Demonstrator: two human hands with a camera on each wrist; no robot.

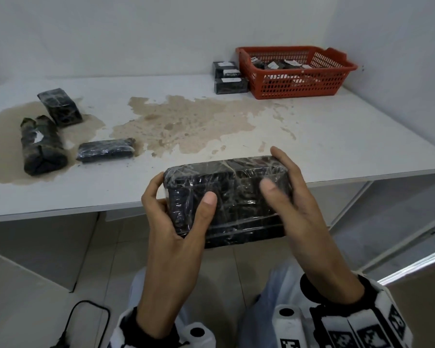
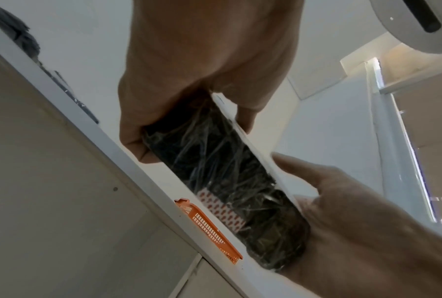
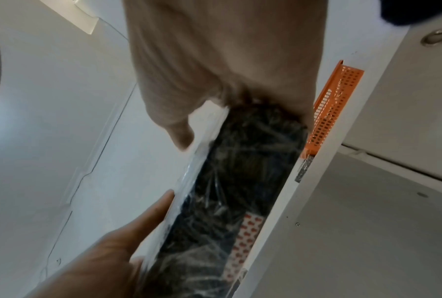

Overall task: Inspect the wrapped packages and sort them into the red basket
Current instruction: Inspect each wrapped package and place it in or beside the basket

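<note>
Both hands hold one black package [image 1: 236, 197] wrapped in clear film, lifted in front of the table's near edge. My left hand [image 1: 178, 204] grips its left end, thumb on the near face. My right hand [image 1: 284, 182] grips the right end, fingers over the top. The wrist views show the same package [image 2: 220, 171] [image 3: 243, 181] from below, with a red-dotted patch on one side. The red basket [image 1: 296, 81] stands at the table's back right with several wrapped packages inside. Three more packages [image 1: 106, 150] lie at the table's left.
A stack of small black packages [image 1: 229, 77] stands just left of the basket. A large brown stain [image 1: 186, 121] spreads over the white table [image 1: 337, 136]. A black cable [image 1: 86, 320] lies on the floor at lower left. White walls close off the back and right.
</note>
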